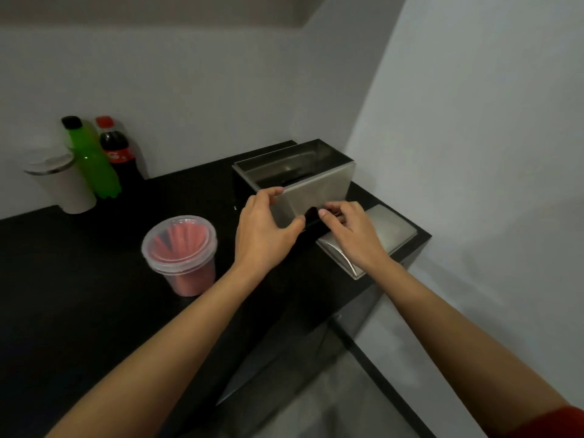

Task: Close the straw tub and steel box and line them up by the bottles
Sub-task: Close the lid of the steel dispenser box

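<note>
An open steel box [316, 191] stands at the right end of the black counter, its inside showing. My left hand [265, 226] grips the box's near left corner, fingers over the rim and thumb on the front wall. My right hand [344, 229] touches the lower front wall near a dark patch; what it pinches is hidden. A steel lid [385, 229] lies flat just right of the box, partly under my right wrist. The clear straw tub [181, 251] with red straws sits left of my hands, its clear lid on top.
A green bottle [91, 159] and a cola bottle [118, 150] stand against the back wall at the left, with a white lidded cup [60, 178] beside them. The counter's right edge [423, 238] drops off close to the lid. A grey wall rises on the right.
</note>
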`<action>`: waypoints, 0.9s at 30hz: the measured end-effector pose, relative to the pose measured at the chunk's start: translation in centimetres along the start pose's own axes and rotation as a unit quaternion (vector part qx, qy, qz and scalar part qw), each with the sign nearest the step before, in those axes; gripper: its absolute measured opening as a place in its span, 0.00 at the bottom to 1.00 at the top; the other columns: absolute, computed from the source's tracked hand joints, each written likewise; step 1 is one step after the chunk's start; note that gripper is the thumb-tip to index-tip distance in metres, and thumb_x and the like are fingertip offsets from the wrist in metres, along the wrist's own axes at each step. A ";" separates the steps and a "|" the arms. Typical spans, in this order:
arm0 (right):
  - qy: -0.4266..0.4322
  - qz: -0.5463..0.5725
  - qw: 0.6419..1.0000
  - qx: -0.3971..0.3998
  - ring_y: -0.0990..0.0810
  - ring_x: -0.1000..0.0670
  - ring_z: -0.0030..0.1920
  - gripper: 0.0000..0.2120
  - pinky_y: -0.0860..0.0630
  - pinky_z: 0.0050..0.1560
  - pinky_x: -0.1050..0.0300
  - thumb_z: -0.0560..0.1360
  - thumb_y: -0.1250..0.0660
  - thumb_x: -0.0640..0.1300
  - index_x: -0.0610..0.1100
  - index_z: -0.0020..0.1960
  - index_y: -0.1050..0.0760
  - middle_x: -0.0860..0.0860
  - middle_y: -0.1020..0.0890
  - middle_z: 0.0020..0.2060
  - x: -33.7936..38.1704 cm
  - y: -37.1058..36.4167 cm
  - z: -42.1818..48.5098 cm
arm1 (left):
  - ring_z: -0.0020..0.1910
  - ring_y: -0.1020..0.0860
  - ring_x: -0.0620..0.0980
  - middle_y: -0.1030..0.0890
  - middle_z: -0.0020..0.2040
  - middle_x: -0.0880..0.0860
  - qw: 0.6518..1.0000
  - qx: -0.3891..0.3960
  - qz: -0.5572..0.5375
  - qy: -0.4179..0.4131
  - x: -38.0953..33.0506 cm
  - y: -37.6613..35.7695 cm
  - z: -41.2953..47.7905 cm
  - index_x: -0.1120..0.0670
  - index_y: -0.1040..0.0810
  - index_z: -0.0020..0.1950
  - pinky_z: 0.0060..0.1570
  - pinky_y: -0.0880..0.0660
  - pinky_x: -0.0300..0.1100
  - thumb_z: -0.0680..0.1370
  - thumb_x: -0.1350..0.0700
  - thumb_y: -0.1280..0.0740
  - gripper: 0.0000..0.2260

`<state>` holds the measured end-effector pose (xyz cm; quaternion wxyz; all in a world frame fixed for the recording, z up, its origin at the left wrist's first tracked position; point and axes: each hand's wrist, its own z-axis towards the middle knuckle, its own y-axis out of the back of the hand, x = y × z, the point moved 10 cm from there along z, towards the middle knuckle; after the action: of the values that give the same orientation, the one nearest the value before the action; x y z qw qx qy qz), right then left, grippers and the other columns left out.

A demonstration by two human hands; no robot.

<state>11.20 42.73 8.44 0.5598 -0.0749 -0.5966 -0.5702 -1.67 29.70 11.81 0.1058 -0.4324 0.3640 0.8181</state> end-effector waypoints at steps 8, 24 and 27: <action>-0.067 -0.102 0.991 0.060 0.31 0.46 0.66 0.28 0.34 0.66 0.47 0.74 0.41 0.62 0.46 0.68 0.31 0.46 0.28 0.65 -8.4 5.0 -0.5 | 0.59 0.28 0.45 0.27 0.61 0.49 0.999 0.026 0.015 0.019 -1.6 -8.9 -1.5 0.49 0.31 0.66 0.50 0.33 0.38 0.69 0.49 0.28 0.27; -0.175 -0.176 0.959 0.138 0.41 0.41 0.73 0.36 0.40 0.70 0.40 0.74 0.40 0.63 0.45 0.74 0.42 0.43 0.38 0.73 -19.4 7.3 3.5 | 0.67 0.32 0.56 0.35 0.70 0.57 0.963 0.176 0.056 0.199 4.6 -19.7 -1.5 0.53 0.40 0.74 0.62 0.33 0.46 0.71 0.46 0.28 0.36; -0.189 -0.186 0.953 0.144 0.41 0.41 0.72 0.36 0.40 0.70 0.41 0.73 0.40 0.64 0.45 0.74 0.43 0.43 0.38 0.73 -20.8 7.4 5.2 | 0.67 0.33 0.56 0.35 0.70 0.57 0.958 0.171 0.045 0.225 5.5 -20.3 -1.2 0.53 0.41 0.74 0.62 0.33 0.46 0.71 0.47 0.28 0.36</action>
<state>21.11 60.59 -1.34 0.3256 0.0123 -0.7707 -0.5476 5.64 42.60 -3.17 0.0563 -0.5639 0.5319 0.6292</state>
